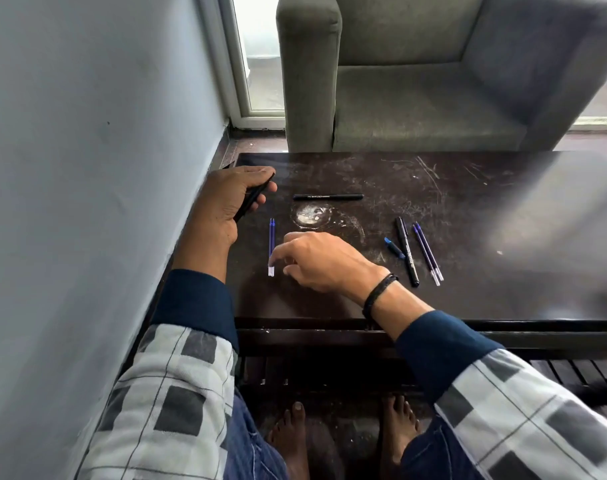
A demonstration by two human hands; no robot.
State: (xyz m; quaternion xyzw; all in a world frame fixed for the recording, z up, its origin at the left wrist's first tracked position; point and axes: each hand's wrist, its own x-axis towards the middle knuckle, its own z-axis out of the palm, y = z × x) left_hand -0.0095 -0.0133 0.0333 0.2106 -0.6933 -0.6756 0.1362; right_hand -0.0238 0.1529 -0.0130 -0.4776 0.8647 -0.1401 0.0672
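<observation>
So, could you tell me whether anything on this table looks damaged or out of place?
The table is worn: a whitish round stain lies just beyond the right hand, and scratches mark the far side. A small blue pen part lies loose beside a black pen. Nothing is spilled.

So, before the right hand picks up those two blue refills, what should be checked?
1. Left hand grips the black pen: ok.
2. The two blue refills lie side by side on the table, nothing on them: ok.
3. Right hand reaches their clear ends: ok.
4. Its fingers actually touch them: cannot tell.
5. The black pen is open for a refill: cannot tell.
6. The spare pen lies apart from the reach: ok.
</observation>
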